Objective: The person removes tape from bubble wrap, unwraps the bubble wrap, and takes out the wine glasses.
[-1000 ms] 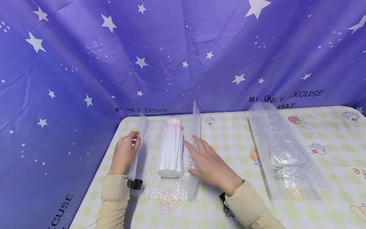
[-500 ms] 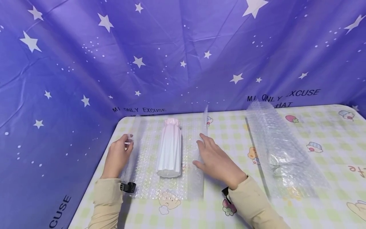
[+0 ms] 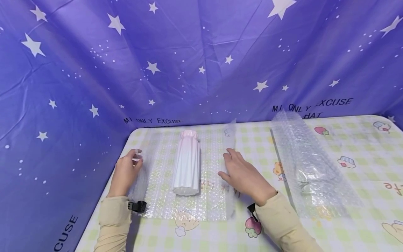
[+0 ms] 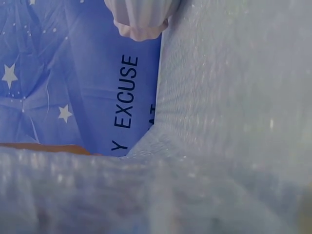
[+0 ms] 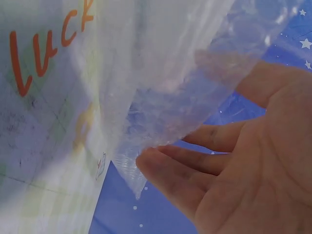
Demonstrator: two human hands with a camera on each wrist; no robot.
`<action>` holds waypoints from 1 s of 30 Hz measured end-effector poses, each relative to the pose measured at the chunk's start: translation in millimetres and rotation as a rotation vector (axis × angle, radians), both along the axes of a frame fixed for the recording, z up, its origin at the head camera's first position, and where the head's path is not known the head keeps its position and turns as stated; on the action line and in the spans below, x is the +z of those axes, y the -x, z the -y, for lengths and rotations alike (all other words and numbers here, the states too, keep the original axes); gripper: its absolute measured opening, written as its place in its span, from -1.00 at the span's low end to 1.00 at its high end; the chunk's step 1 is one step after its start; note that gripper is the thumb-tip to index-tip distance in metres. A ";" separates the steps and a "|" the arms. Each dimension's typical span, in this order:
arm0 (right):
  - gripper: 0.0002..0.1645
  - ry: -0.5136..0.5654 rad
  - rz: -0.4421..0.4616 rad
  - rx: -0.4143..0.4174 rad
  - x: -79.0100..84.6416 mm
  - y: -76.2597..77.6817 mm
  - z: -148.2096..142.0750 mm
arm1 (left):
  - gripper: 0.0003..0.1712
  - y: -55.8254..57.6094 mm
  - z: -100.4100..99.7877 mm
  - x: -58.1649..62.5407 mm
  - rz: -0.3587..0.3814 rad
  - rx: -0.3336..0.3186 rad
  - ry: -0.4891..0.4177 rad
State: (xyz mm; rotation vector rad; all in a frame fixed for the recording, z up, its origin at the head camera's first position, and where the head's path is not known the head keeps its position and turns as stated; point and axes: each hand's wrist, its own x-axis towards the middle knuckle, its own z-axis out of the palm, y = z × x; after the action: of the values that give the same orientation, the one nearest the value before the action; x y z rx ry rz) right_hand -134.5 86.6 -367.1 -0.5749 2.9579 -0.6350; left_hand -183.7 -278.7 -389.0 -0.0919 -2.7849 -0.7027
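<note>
A fluted vase (image 3: pixel 187 164), pink at its ruffled mouth and white towards the base, lies on a sheet of bubble wrap (image 3: pixel 160 189). Its mouth points away from me. My left hand (image 3: pixel 125 173) is at the sheet's left edge, thumb and fingers apart; in the left wrist view the wrap (image 4: pixel 234 97) hides most of that hand. At the raised right edge is my right hand (image 3: pixel 245 173), its fingers spread and loosely bent. From the right wrist, the clear wrap (image 5: pixel 170 112) passes between thumb and fingers, the thumb showing through it.
To the right, another piece of bubble wrap (image 3: pixel 310 168) lies partly folded on the checked tablecloth (image 3: pixel 371 189). Behind and left of the table hangs a purple curtain (image 3: pixel 176 84) with white stars.
Both hands have moved outward, left hand leftward and right hand rightward. The sheet's side flaps have come down and spread wider, while the vase stays lying in its middle.
</note>
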 end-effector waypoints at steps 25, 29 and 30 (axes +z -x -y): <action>-0.64 -0.024 0.002 -0.107 2.2 1.3 -17.0 | -0.47 -19.1 21.6 8.6 0.182 0.007 0.030; -0.54 -0.034 -0.011 -0.132 2.1 1.3 -18.2 | -0.41 -25.0 29.5 9.9 0.190 0.013 0.041; -0.50 -0.038 -0.017 -0.142 3.0 1.2 -18.4 | -0.40 -25.9 31.4 10.3 0.190 0.018 0.039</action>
State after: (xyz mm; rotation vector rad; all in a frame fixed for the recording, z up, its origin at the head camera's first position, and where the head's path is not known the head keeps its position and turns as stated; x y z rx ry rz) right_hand -135.8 105.1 -364.1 -0.3720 3.0394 -0.5865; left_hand -157.8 -310.1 -378.8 -0.0080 -2.9772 -0.6853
